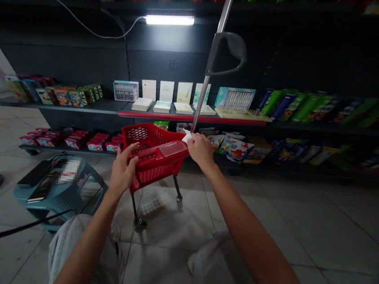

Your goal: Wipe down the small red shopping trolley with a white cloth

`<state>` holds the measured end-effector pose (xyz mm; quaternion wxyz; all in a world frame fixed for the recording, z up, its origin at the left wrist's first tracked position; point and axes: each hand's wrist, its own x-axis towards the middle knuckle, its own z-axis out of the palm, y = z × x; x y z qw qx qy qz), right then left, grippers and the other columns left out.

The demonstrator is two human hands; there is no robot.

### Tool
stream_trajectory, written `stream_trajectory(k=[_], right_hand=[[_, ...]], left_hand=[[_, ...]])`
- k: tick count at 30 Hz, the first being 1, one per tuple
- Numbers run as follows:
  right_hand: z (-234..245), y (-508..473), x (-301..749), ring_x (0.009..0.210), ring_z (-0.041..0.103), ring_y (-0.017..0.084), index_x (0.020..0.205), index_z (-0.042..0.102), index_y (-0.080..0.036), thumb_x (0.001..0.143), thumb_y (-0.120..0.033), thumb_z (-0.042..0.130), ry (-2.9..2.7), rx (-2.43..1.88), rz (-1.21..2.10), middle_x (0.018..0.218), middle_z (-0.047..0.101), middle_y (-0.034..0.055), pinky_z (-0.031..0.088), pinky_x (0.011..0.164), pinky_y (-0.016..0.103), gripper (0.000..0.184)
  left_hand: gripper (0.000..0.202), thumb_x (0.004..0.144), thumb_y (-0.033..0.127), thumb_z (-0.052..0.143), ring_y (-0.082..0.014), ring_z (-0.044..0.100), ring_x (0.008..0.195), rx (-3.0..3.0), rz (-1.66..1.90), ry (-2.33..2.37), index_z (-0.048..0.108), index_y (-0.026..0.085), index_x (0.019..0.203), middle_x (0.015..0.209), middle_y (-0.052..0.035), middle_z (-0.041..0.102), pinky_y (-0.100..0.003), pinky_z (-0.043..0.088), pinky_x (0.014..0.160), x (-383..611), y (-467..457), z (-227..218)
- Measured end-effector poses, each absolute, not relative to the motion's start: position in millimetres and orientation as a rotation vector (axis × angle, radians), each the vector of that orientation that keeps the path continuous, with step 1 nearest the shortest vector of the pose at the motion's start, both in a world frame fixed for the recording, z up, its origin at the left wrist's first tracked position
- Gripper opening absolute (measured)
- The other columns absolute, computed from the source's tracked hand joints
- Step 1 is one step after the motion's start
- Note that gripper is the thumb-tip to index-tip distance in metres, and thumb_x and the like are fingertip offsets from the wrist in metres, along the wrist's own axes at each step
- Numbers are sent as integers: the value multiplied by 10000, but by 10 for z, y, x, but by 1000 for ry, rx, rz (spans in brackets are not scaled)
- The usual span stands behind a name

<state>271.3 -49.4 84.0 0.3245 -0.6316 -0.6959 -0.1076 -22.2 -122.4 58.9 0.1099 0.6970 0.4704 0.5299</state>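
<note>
A small red plastic shopping cart [152, 174] with perforated walls stands in front of me, turned slightly. My right hand [200, 148] is closed on a crumpled white tissue [187, 136] at the right end of the cart's handle [147, 158]. At the handle's left end is my left hand [124, 167], its thumb and fingers apart; whether it touches the handle is hard to tell. A tall metal pole [216, 50] with a grey loop-shaped grip rises behind the right hand, its lower end hidden.
Dark shelves [105, 104] hold books, pen sets, boxes and snack bags. A lit tube lamp [170, 20] hangs above. To the left, a blue-green stool [87, 181] carries a phone [48, 181] and other flat items. A black cable [14, 229] crosses the lower left over the tiled floor.
</note>
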Motion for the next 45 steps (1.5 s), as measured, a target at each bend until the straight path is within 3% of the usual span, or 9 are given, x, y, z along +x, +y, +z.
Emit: stream_trajectory(k=[2,6,8,11,16,28,32,37,45], right_hand=[[830,-564,2672,1021,623,270,1050,737,-168,962,-190,446,-1820,-1623,-292,1085,730,140,443,892,338,304],[769,-706,2608,1016,608,277,1019,717,-181,940,-178,448,-1809,-1531,-333,1030,722,126,448,917,357,280],[732,-758,2605,1014,602,277,998,695,-186,933,-178,442,-1822,-1466,-331,1009,712,120,446,935,364,262],[692,-804,2641,994,595,272,935,647,-205,931,-186,418,-1847,-1373,-295,968,688,111,450,941,370,230],[588,-879,2739,965,579,275,846,567,-233,925,-218,399,-1864,-1214,-247,912,636,103,471,931,390,186],[199,-964,2961,1198,562,336,1126,636,-229,942,-340,389,-1675,-1115,-239,1186,631,167,474,1067,529,328],[204,-870,3052,1295,522,350,1290,569,-187,970,-331,304,-1234,-1253,-176,1304,553,217,404,1133,582,440],[536,-544,3196,1388,470,343,1425,455,-164,1013,-319,226,-916,-1396,-138,1387,490,252,359,1170,567,495],[1347,-15,2978,1483,413,333,1570,348,-187,1079,-385,167,-1127,-1253,-163,1518,438,220,401,1159,556,560]], left_hand=[[429,958,321,521,-306,660,1246,2300,1416,1535,660,269,1361,1322,-67,731,-565,319,1239,-31,-1357,759],[459,1005,465,504,-327,735,995,2466,948,1928,647,224,1368,1220,-146,759,-478,524,934,334,-1457,967],[509,1025,539,438,-327,746,871,2430,744,2105,650,205,1345,1108,-161,780,-445,524,816,427,-1448,1002],[559,1051,568,336,-335,748,818,2440,638,2217,652,197,1325,1017,-161,786,-417,502,756,427,-1434,999],[569,1057,583,312,-318,747,814,2524,627,2198,630,236,1377,1060,-145,793,-385,475,733,256,-1424,943],[513,1046,552,392,-289,752,833,2620,769,2114,669,279,1381,1128,-106,804,-346,435,675,31,-1259,850],[489,1031,532,427,-289,755,853,2610,875,2097,711,276,1336,1107,-102,811,-345,429,674,-12,-1172,818],[444,1011,479,465,-299,758,901,2598,933,2059,744,301,1308,1094,-89,817,-356,431,687,-123,-1077,805],[431,991,351,444,-283,748,908,2576,1139,2027,802,250,1207,1043,-88,823,-397,458,826,-197,-925,726]])
